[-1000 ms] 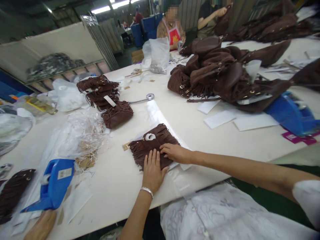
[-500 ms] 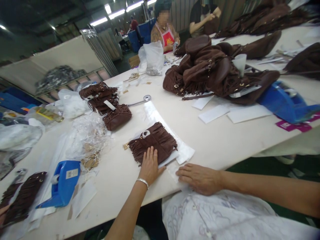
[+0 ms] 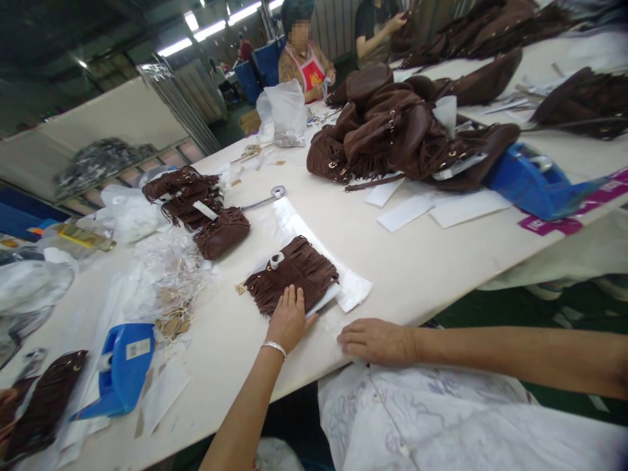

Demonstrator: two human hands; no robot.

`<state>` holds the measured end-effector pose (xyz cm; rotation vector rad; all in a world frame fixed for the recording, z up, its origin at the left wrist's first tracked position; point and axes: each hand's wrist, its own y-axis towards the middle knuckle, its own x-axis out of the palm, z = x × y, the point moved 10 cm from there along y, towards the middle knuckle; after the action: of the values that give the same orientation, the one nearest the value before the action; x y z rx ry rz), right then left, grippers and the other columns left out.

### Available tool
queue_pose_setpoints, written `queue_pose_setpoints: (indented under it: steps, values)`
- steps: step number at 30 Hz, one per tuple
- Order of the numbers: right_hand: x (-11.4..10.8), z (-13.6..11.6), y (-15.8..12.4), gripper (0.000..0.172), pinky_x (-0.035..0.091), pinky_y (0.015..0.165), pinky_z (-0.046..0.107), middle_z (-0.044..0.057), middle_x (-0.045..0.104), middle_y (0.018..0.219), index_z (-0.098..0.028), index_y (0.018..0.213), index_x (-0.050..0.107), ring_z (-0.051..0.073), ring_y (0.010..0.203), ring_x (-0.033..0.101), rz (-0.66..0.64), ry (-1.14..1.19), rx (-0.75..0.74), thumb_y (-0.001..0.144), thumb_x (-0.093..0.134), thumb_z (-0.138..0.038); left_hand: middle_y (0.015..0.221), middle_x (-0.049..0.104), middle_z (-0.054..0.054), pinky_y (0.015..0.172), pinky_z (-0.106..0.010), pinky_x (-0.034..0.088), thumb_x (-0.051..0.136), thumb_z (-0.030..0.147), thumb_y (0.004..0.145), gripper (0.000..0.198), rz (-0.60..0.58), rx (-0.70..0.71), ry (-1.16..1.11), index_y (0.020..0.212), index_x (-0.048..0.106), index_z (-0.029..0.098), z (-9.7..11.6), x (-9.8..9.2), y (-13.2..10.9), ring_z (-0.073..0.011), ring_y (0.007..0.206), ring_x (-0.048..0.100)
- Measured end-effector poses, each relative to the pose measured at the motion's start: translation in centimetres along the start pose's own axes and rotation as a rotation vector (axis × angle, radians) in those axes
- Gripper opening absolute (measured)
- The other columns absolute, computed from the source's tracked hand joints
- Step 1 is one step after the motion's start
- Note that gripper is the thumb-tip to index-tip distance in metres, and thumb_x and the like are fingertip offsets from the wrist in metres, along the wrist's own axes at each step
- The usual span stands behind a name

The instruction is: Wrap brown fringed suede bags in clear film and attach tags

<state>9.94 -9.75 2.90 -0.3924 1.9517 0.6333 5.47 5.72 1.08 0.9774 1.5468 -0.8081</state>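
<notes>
My left hand (image 3: 289, 320) lies on the near edge of a dark brown fringed bag (image 3: 314, 265), fingers stretched flat over it. On top of this bag is a small white paper roll (image 3: 277, 260). A tan tag (image 3: 241, 288) sticks out at its left side. Beneath the bag and to its right lies a white plastic sleeve (image 3: 357, 292). My right hand (image 3: 377, 340) rests palm down at the table's front edge, fingers lying forward beside some clear plastic; nothing shows in its grasp.
More brown fringed bags (image 3: 223, 232) stand left of centre, and a large heap of brown bags (image 3: 373, 137) lies beyond. Blue tape dispensers (image 3: 130, 366) sit at both sides. Clear plastic (image 3: 164, 268) is piled at left. Another person's hand is at the left edge. Two people (image 3: 309, 69) work across the table.
The view has shifted slightly, so the table's things sit a little further left. My left hand stays on the bag, and my right hand stays at the table edge.
</notes>
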Motion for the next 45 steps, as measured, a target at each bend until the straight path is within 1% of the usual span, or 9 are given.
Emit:
queue_pose_setpoints:
  steps: [4, 7, 18, 23, 27, 34, 38, 41, 45]
  values:
    - [0.3, 1.2, -2.2, 0.055, 0.034, 0.112, 0.045, 0.020, 0.041, 0.148, -0.009, 0.142, 0.043, 0.027, 0.139, 0.036, -0.026, 0.030, 0.038, 0.090, 0.056, -0.024, 0.143, 0.043, -0.030, 0.109, -0.046, 0.038, 0.047, 0.052, 0.092, 0.072, 0.006, -0.010, -0.006, 0.139, 0.040, -0.002, -0.1, -0.3, 0.1, -0.0364, 0.135, 0.041]
    - [1.2, 1.0, -2.6, 0.057, 0.030, 0.115, 0.046, 0.018, 0.037, 0.151, -0.012, 0.145, 0.039, 0.026, 0.142, 0.031, -0.027, 0.028, 0.006, 0.090, 0.052, -0.014, 0.142, 0.045, -0.030, 0.107, -0.045, 0.040, 0.046, 0.051, 0.093, 0.071, 0.003, -0.009, 0.000, 0.139, 0.041, -0.003, -0.1, -0.5, 0.2, -0.0367, 0.134, 0.043]
    - [1.3, -0.3, -1.4, 0.034, 0.038, 0.107, 0.051, 0.017, 0.055, 0.137, -0.014, 0.127, 0.057, 0.027, 0.130, 0.047, 0.061, -0.097, -0.083, 0.094, 0.047, -0.015, 0.146, 0.038, -0.031, 0.111, -0.048, 0.035, 0.047, 0.051, 0.092, 0.074, 0.019, -0.050, -0.007, 0.142, 0.036, -0.002, 0.6, -0.2, 0.0, -0.0375, 0.138, 0.036]
    - [-0.3, -0.3, -0.1, 0.017, 0.041, 0.103, 0.046, 0.012, 0.065, 0.120, -0.018, 0.098, 0.064, 0.022, 0.113, 0.056, 0.091, -0.050, -0.049, 0.094, 0.048, -0.019, 0.150, 0.030, -0.031, 0.114, -0.051, 0.029, 0.051, 0.051, 0.091, 0.078, 0.056, -0.108, -0.022, 0.146, 0.029, -0.001, 0.9, 0.0, -0.6, -0.0383, 0.143, 0.026]
    - [-1.6, 0.1, 0.9, 0.014, 0.044, 0.098, 0.039, 0.009, 0.067, 0.111, -0.020, 0.094, 0.063, 0.021, 0.111, 0.054, 0.095, 0.068, 0.000, 0.093, 0.049, -0.019, 0.152, 0.028, -0.029, 0.114, -0.053, 0.029, 0.053, 0.050, 0.090, 0.082, 0.059, -0.115, -0.043, 0.150, 0.021, 0.004, 0.8, 0.1, -0.7, -0.0368, 0.145, 0.022]
    - [-1.6, -1.3, 2.6, 0.018, 0.045, 0.091, 0.035, 0.009, 0.068, 0.101, -0.017, 0.097, 0.062, 0.021, 0.105, 0.057, -0.048, 0.038, -0.131, 0.094, 0.044, -0.014, 0.155, 0.025, -0.024, 0.114, -0.054, 0.029, 0.054, 0.045, 0.090, 0.080, 0.116, -0.168, -0.102, 0.152, 0.018, 0.011, 0.7, -0.5, -1.1, -0.0343, 0.146, 0.018]
    - [-2.4, -1.7, 3.4, 0.014, 0.049, 0.079, 0.032, 0.006, 0.068, 0.082, -0.019, 0.091, 0.062, 0.019, 0.083, 0.063, -0.152, 0.106, -0.178, 0.094, 0.049, -0.020, 0.157, 0.023, -0.022, 0.115, -0.053, 0.028, 0.056, 0.044, 0.089, 0.080, 0.152, -0.216, -0.140, 0.151, 0.019, 0.012, 0.6, -0.7, -1.4, -0.0331, 0.147, 0.015]
    - [-5.4, 1.6, 5.7, 0.015, 0.050, 0.078, 0.028, 0.003, 0.069, 0.086, -0.023, 0.103, 0.063, 0.016, 0.082, 0.064, -0.083, 0.256, -0.055, 0.094, 0.052, -0.029, 0.158, 0.021, -0.021, 0.115, -0.053, 0.029, 0.055, 0.044, 0.089, 0.078, 0.180, -0.223, -0.175, 0.152, 0.019, 0.014, 0.5, -0.5, -1.5, -0.0323, 0.148, 0.014]
    - [-11.5, 11.7, 11.3, 0.053, 0.047, 0.097, 0.039, 0.011, 0.057, 0.131, -0.024, 0.140, 0.041, 0.021, 0.113, 0.058, 0.386, 0.258, 0.367, 0.090, 0.058, -0.025, 0.159, 0.019, -0.019, 0.114, -0.056, 0.030, 0.054, 0.049, 0.089, 0.081, 0.189, -0.241, -0.242, 0.153, 0.017, 0.017, 0.2, -0.1, -1.8, -0.0339, 0.147, 0.014]
